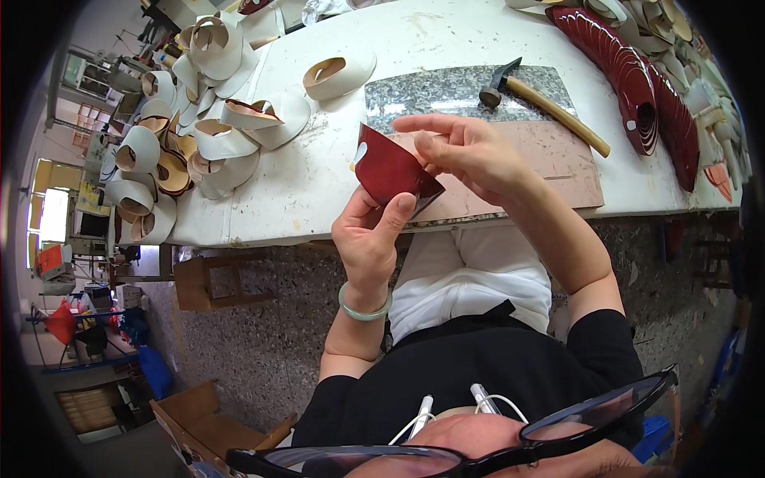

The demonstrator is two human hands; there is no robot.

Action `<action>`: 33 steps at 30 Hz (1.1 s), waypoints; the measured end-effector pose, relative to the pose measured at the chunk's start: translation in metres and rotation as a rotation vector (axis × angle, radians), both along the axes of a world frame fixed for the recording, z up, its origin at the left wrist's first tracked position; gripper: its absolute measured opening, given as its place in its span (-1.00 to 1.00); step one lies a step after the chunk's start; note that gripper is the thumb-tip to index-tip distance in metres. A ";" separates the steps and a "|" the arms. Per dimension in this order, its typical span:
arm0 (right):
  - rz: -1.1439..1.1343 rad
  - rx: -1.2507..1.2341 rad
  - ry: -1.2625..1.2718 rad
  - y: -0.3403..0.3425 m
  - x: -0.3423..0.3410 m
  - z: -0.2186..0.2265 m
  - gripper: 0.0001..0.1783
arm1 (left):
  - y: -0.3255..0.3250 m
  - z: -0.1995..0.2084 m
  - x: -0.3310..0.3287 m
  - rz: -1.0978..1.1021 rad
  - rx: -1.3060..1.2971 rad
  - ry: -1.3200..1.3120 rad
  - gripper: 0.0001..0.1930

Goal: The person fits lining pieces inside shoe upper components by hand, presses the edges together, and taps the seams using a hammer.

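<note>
Closest to lens: black-framed eyeglasses (494, 464), along bottom of view. Listing onward by decreasing size. Across upper half: white, scuffed worktable (287, 187). At its left, see heap of off-white, ring-shaped shoe uppers (219, 143) with tan linings; likewise, nearer centre, one lone off-white upper (355, 76). At far right: curved rows of nested, glossy dark-red uppers (610, 64). Mid-table: grey mottled stone slab (430, 95), with flat pinkish board (558, 163) over nearer part. Lying diagonally over both: hammer (550, 111), dark metal head, pale wooden handle.

Right hand (478, 155): raised over board, index finger extended, thumb apart, other fingers curled just beside glossy dark-red, leather-like bent piece (390, 167). Cannot tell whether touching it. Left hand (366, 239): grasping same piece from below, between thumb and fingers, above near table edge. Around left wrist: pale green bangle (364, 315). Smallest: white oval patch (362, 151) near piece's left edge.
</note>
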State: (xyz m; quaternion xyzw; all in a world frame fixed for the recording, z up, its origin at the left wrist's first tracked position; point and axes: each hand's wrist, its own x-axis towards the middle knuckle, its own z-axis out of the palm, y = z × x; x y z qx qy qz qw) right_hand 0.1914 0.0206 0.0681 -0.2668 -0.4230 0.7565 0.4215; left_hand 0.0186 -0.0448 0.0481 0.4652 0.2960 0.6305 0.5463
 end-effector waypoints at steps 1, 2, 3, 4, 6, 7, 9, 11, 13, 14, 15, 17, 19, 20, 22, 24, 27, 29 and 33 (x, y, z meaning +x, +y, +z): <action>0.001 -0.001 0.001 -0.003 -0.001 0.003 -0.33 | 0.000 0.002 0.001 0.015 0.008 0.032 -0.78; 0.053 0.048 -0.011 -0.009 -0.001 0.008 -0.32 | -0.001 0.002 0.002 0.029 0.016 0.065 -0.80; 0.103 0.098 -0.023 -0.013 -0.002 0.014 -0.31 | -0.001 0.002 0.001 0.028 0.016 0.065 -0.80; 0.080 0.092 -0.016 -0.014 -0.003 0.016 -0.29 | -0.003 0.000 0.000 0.038 0.037 0.153 -0.83; 0.075 0.092 -0.023 -0.015 -0.001 0.018 -0.28 | -0.003 0.000 -0.001 0.054 0.103 0.247 -0.88; 0.070 0.092 -0.031 -0.015 0.000 0.018 -0.27 | -0.003 0.000 -0.001 0.053 0.103 0.247 -0.88; 0.051 0.081 -0.026 -0.012 0.000 0.012 -0.28 | -0.002 0.001 -0.002 0.051 0.127 0.247 -0.87; 0.030 0.071 -0.020 -0.010 0.001 0.008 -0.29 | -0.001 0.002 -0.001 0.036 0.108 0.222 -0.87; 0.032 0.014 0.008 -0.008 0.001 0.005 -0.32 | -0.001 0.004 -0.001 0.025 0.088 0.197 -0.86; 0.032 0.015 0.009 -0.007 0.001 0.004 -0.32 | -0.002 0.005 -0.001 0.016 0.049 0.167 -0.86; 0.053 -0.006 0.032 -0.005 0.001 0.002 -0.30 | -0.002 0.006 -0.001 0.006 0.009 0.137 -0.86; 0.075 -0.026 0.055 -0.004 0.001 0.000 -0.29 | -0.002 0.006 0.000 -0.003 0.002 0.107 -0.86; 0.085 -0.083 0.066 -0.002 0.001 -0.001 -0.36 | -0.002 0.006 0.000 -0.009 -0.005 0.079 -0.85; 0.087 -0.082 0.067 -0.002 0.000 0.000 -0.36 | -0.003 0.006 -0.001 -0.015 -0.009 0.051 -0.84; 0.081 -0.108 0.127 -0.005 -0.001 0.001 -0.42 | -0.004 0.005 -0.001 -0.023 -0.012 0.023 -0.84; 0.071 -0.120 0.144 -0.006 -0.003 0.000 -0.43 | -0.005 0.007 -0.001 -0.011 -0.026 0.023 -0.83; 0.043 -0.121 0.165 -0.006 -0.008 -0.004 -0.43 | -0.006 0.008 -0.001 -0.012 -0.024 0.007 -0.81; 0.025 -0.107 0.169 -0.008 -0.007 -0.003 -0.41 | -0.006 0.003 0.000 0.009 0.005 0.016 -0.76; -0.092 0.312 -0.146 -0.020 0.001 0.021 -0.44 | -0.006 -0.002 -0.006 -0.039 -0.031 0.193 -0.58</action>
